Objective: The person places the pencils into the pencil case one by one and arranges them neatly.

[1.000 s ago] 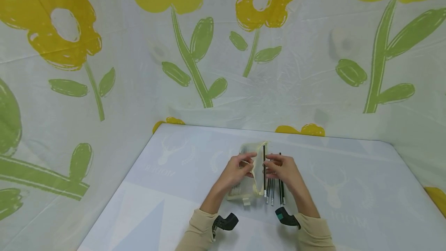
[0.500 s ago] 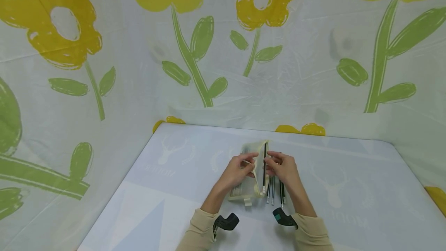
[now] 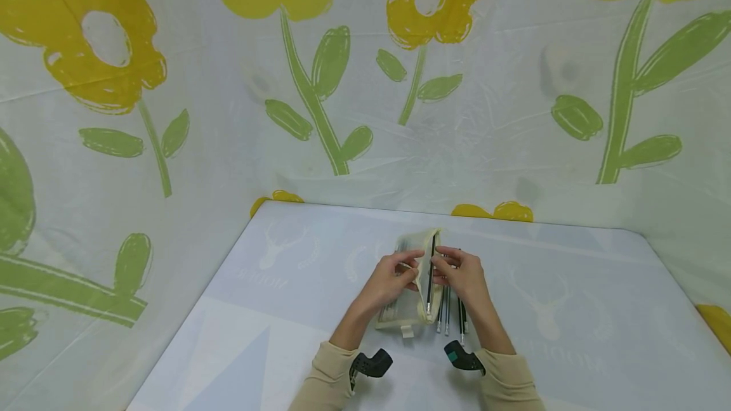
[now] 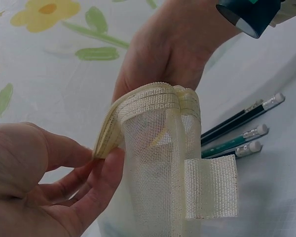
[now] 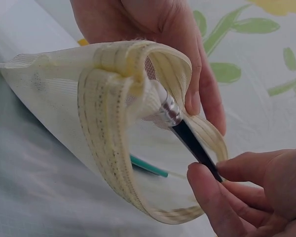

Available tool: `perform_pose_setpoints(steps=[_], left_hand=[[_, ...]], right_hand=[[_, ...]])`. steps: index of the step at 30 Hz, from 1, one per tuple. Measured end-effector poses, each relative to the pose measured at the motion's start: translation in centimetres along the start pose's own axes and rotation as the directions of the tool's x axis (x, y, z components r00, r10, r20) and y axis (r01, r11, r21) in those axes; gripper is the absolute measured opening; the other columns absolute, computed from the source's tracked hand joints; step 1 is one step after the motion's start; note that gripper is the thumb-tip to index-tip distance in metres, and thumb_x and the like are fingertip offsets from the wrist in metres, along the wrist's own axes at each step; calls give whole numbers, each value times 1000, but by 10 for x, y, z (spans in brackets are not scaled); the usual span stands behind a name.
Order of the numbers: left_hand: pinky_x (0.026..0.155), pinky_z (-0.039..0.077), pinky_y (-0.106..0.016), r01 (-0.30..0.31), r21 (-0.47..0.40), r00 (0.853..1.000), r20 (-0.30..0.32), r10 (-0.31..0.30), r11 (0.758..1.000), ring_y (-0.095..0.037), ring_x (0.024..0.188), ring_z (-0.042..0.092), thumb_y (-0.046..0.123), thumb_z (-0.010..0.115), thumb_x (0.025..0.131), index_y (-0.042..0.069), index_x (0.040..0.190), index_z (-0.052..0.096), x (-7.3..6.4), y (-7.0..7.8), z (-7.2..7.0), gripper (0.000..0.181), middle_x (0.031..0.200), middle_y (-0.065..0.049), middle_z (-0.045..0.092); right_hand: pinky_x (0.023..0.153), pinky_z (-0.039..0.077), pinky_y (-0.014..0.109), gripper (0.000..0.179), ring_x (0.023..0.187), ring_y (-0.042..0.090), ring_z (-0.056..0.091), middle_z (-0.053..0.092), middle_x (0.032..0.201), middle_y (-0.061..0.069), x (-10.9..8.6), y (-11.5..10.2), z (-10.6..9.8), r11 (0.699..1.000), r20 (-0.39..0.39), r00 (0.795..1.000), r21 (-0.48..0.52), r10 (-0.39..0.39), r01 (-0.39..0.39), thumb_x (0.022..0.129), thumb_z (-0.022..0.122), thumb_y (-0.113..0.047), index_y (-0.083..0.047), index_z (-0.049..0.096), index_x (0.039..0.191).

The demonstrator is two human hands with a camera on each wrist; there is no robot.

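Observation:
A cream mesh pencil case [image 3: 401, 316] stands with its zipped mouth spread wide, as the right wrist view shows. My left hand [image 3: 384, 281] pinches one zipper edge [image 4: 106, 131] between thumb and fingers. A dark pencil [image 5: 190, 140] is pinched near its lower end in the right wrist view by my right hand [image 3: 465, 274]. Its silver ferrule and white eraser lie inside the mouth. A green stick [image 5: 149, 166] shows within the opening too. To the case's right, several pencils [image 4: 239, 140] with white erasers lie on the table.
A fabric tab [image 4: 212, 187] sticks out from the case's near end. The pale patterned table [image 3: 571, 309] meets a flower-print curtain [image 3: 485, 144] at the back and left. Dark camera mounts [image 3: 372, 363] sit at both wrists.
My right hand has shifted slightly left, bringing the pencil from beside the case's right rim into its mouth. The left hand has kept its pinch on the edge.

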State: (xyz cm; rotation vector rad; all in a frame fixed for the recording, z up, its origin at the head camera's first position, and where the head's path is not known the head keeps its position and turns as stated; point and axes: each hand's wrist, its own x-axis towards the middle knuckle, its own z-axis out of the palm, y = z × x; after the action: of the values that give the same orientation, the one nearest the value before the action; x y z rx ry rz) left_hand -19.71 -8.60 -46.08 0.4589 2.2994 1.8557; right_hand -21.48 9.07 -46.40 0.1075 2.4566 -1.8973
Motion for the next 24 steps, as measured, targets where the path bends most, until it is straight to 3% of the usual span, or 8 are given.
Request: perform_pose_setpoints(steps=[10,16,20,24], left_hand=[[75,65,-45,3,5,1000,5,-3,1000,-21,87,62,1,53,98,6,136,58,0,0,0,38,110,-21,59],[74,65,-44,0,15,1000,13,0,1000,-19,85,61,1,52,98,5,136,57,0,0,-1,38,112,-24,58],[75,64,-47,4,8,1000,5,-4,1000,-17,83,60,0,51,98,2,137,56,0,0,-1,39,111,-24,58],[74,64,-47,0,-12,1000,-3,0,1000,-15,82,59,-2,51,98,0,137,55,2,-1,-3,40,111,-26,58]], right_hand=[[66,65,25,42,76,18,74,65,115,30,-1,1,-2,999,28,1000,49,-1,-1,94,65,-13,4,58,132],[68,65,26,41,76,15,73,66,113,27,0,2,-6,998,38,999,67,10,-13,94,66,-14,2,59,131],[68,65,27,41,75,15,72,66,113,27,2,3,-15,999,44,999,29,33,-34,94,66,-15,3,59,130],[67,65,25,44,73,12,70,65,116,26,4,5,-26,992,51,996,-100,79,-74,93,67,-17,3,59,131]])
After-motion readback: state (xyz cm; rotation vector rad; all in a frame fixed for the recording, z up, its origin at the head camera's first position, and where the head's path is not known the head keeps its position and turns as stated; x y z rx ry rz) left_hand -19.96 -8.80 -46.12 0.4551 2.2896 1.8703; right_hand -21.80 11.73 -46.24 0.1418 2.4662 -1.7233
